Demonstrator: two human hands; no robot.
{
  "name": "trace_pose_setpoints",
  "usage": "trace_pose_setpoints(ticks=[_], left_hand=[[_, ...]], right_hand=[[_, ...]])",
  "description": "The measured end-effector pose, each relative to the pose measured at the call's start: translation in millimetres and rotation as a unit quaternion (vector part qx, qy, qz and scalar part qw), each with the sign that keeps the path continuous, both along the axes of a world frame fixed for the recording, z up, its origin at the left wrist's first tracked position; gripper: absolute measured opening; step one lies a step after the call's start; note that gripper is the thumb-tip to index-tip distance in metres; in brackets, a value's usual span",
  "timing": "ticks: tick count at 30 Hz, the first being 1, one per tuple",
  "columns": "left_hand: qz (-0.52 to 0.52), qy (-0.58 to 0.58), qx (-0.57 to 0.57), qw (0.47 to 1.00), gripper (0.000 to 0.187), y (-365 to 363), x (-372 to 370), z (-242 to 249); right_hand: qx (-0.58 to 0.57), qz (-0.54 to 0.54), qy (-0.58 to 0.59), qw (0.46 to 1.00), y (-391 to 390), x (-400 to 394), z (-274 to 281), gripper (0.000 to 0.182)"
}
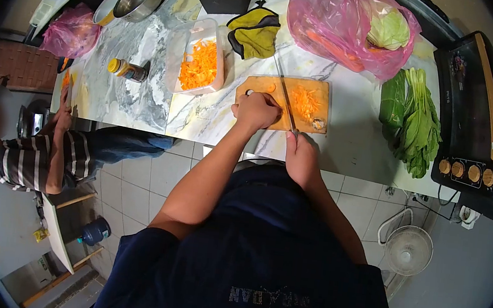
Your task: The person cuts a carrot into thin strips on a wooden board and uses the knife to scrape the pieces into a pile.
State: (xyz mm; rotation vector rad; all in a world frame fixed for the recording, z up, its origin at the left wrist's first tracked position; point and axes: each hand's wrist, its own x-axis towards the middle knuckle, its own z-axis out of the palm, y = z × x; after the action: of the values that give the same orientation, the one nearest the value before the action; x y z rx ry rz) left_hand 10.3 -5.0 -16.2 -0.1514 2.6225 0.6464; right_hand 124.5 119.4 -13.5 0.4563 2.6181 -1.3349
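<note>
A marbled counter (205, 113) stood above pale floor tiles (133, 202). The right hand (302, 159) gripped a knife (284, 92); the left hand (258, 111) had an unclear hold.

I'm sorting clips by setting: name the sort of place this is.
Most likely a kitchen: orange shreds lie on a cutting board, leafy greens rest on the counter, and what looks like a toaster oven stands nearby.

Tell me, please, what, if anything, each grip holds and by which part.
The right grip holds the knife by its handle. The left grip is over the cutting board; whether it holds anything cannot be told.
</note>
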Motion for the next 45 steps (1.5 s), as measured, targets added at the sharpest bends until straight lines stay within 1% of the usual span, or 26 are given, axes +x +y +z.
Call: trace_pose_setpoints(ticks=[2, 5, 7, 20, 22, 25, 35, 37, 40, 44, 45], left_hand=[[-0.002, 0.008, 0.001, 1.000, 0.027, 0.1, -0.7, -0.5], [-0.003, 0.009, -0.008, 1.000, 0.026, 0.9, -1.1, 4.0], [-0.004, -0.062, 0.017, 0.998, 0.025, 1.0, -3.2, 12.5], [-0.005, -0.059, 0.004, 0.998, 0.026, 1.7, -3.3, 7.8], [-0.008, -0.004, -0.012, 1.000, 0.028, 1.7, -1.4, 5.6], [-0.008, 0.001, -0.014, 1.000, 0.028, 1.7, -1.1, 3.6], [-0.001, -0.003, -0.002, 1.000, 0.028, 1.1, -1.8, 5.0], [-0.007, -0.060, 0.012, 0.998, 0.025, 1.3, -3.6, 10.9], [-0.010, -0.065, 0.010, 0.998, 0.025, 2.1, -2.9, 16.1], [-0.006, -0.058, 0.013, 0.998, 0.025, 0.4, -2.5, 4.5], [-0.006, -0.028, 0.004, 1.000, 0.026, 0.4, -1.8, 2.5]], right_hand=[[0.012, 0.005, -0.040, 0.999, -0.2, -1.6, 3.2, 0.043], [0.003, 0.014, -0.027, 1.000, 1.1, -0.7, -0.6, 0.044], [0.009, 0.019, -0.030, 0.999, 1.3, -1.1, -0.1, 0.044], [0.024, 0.020, -0.038, 0.999, -1.9, -2.6, -3.7, 0.044], [0.027, 0.020, -0.037, 0.999, -3.4, -2.5, -2.0, 0.044], [0.035, 0.018, -0.036, 0.999, -6.1, -2.7, 3.0, 0.044], [0.039, 0.019, -0.044, 0.998, -8.0, -2.0, 1.1, 0.046], [0.038, 0.020, -0.055, 0.998, -7.8, -2.7, 4.1, 0.046], [0.034, 0.019, -0.062, 0.997, -8.5, -3.1, 2.4, 0.046], [0.029, 0.019, -0.041, 0.999, -9.1, -2.3, -6.6, 0.046], [0.029, 0.017, -0.040, 0.999, -8.4, -2.0, -8.2, 0.046]])
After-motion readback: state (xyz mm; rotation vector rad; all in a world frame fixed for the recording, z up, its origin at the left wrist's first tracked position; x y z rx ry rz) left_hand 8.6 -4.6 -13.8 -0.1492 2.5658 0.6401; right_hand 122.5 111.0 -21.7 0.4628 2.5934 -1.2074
